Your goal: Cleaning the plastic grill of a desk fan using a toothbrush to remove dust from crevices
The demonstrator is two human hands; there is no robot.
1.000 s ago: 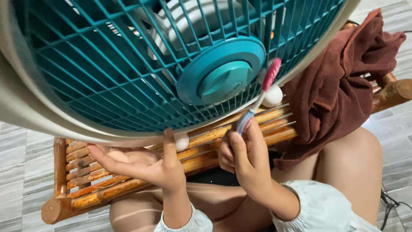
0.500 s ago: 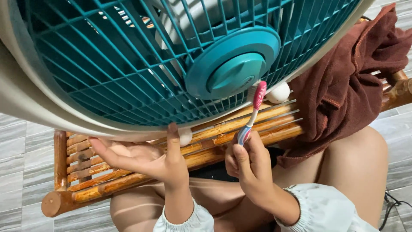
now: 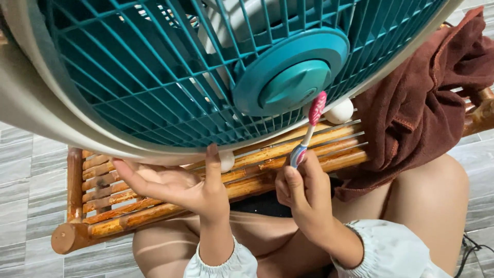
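Note:
A big fan with a teal grille (image 3: 154,77) and a pale rim (image 3: 31,108) fills the top of the view, tilted over a bamboo rack (image 3: 128,206). My left hand (image 3: 175,188) is open, palm up, propping the fan's lower rim, thumb against the edge. In my right hand (image 3: 303,193) I grip a toothbrush (image 3: 309,128) with a pink head and blue-white handle. Its bristles touch the grille just below the round teal hub (image 3: 293,77).
A brown towel (image 3: 417,108) is draped over the rack's right end and my knee. Two white round feet (image 3: 340,110) of the fan rest on the bamboo slats. Grey tiled floor lies around; a dark cable (image 3: 471,247) runs at lower right.
The toothbrush head has slid down the grille from beside the hub to its lower right edge. The fan appears slightly shifted right in view. My left hand keeps its hold.

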